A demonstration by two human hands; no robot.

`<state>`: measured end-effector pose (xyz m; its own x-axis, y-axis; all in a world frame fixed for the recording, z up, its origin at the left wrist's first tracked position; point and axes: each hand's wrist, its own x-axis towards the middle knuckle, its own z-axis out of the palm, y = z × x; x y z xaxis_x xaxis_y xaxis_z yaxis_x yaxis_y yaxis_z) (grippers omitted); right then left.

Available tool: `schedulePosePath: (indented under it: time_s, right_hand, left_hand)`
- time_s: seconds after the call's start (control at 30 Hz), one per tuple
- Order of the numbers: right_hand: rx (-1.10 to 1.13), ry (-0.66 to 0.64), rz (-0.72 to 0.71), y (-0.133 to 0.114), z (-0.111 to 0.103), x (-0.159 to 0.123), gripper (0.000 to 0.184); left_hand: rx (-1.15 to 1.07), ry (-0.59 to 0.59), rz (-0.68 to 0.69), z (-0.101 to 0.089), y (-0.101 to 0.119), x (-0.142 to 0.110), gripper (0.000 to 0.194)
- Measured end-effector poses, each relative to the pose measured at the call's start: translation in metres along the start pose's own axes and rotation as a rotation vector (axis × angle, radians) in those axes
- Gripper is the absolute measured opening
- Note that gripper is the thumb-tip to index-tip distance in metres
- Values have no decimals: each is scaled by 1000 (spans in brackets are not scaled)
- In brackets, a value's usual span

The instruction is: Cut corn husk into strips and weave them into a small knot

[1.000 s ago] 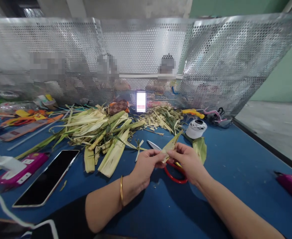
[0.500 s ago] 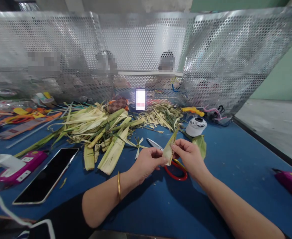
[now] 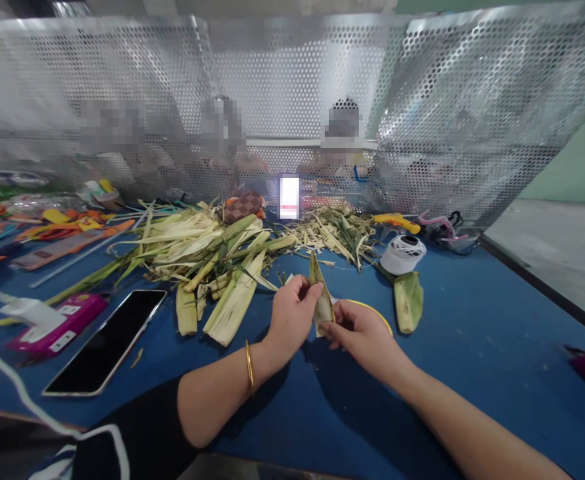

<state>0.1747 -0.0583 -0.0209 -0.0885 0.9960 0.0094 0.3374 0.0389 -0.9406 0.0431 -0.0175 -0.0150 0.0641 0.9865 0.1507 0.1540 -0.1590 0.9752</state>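
So both hands are busy with one narrow husk strip (image 3: 323,308): the left hand (image 3: 290,319) has its thumb and fingers pinched around the middle, and the right hand (image 3: 361,331) grips near the bottom end. The pointy tip sticks up past the left fingers, away from the person. There's a gold bangle (image 3: 249,367) on the left wrist, btw.

Just behind the right fingers a yellow curved edge (image 3: 372,309) peeks out, mostly hidden, so can't say much about it. Off to the right of those fingers a wider husk piece (image 3: 408,305) lies on the blue counter (image 3: 272,427), with a white string spool (image 3: 403,256) just beyond it. Past the fingertips there's a heap of shredded bits (image 3: 332,230). Left of the left fingers and farther out is the big husk pile (image 3: 192,233), then a dark-screened phone (image 3: 106,343) and a magenta power strip (image 3: 70,320), well apart from the fingers.
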Motion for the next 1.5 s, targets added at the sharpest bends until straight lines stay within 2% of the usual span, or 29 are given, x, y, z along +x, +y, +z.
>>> schedulePosePath:
  time_s: [0.1, 0.2, 0.33, 0.47, 0.67, 0.8, 0.9, 0.97, 1.07, 1.17, 1.33, 1.4, 1.5]
  right_hand:
    - [133, -24, 73, -3, -2, 1, 17]
    - [216, -23, 135, -4, -4, 3, 19]
    - [241, -40, 154, -5, -5, 4, 23]
    - [304, -16, 141, -8, -4, 2, 29]
    - [164, 53, 66, -5, -1, 0, 28]
    - [74, 45, 24, -2, 0, 0, 23]
    - [70, 54, -2, -2, -3, -2, 21]
    - [23, 108, -29, -2, -6, -3, 20]
    - [-75, 237, -87, -3, -9, -4, 22]
    - [11, 261, -71, -5, -11, -3, 23]
    - [271, 125, 48, -11, -14, -1, 33]
    - [261, 122, 31, -9, -14, 0, 34]
    - [147, 182, -37, -4, -12, 2, 34]
  left_hand:
    - [22, 11, 13, -3, -1, 5, 22]
    - [-56, 23, -24, -5, 0, 8, 22]
    - [-169, 16, -73, -5, 1, 9, 21]
    - [-162, 67, -50, -6, 3, 9, 25]
    - [-114, 55, -40, -5, 6, 5, 25]
    - [-139, 54, -55, -4, 7, 4, 24]
    - [-255, 13, -113, -4, 7, 6, 24]
    - [-311, -39, -148, -4, 8, 5, 23]
    - [-324, -177, -205, -4, 11, 2, 20]
    - [-324, -287, -258, -3, 14, -2, 18]
    - [-286, -286, -246, -5, 16, -3, 15]
    - [-246, -271, -216, -5, 15, -2, 13]
    - [-181, -282, -162, -3, 12, -4, 10]
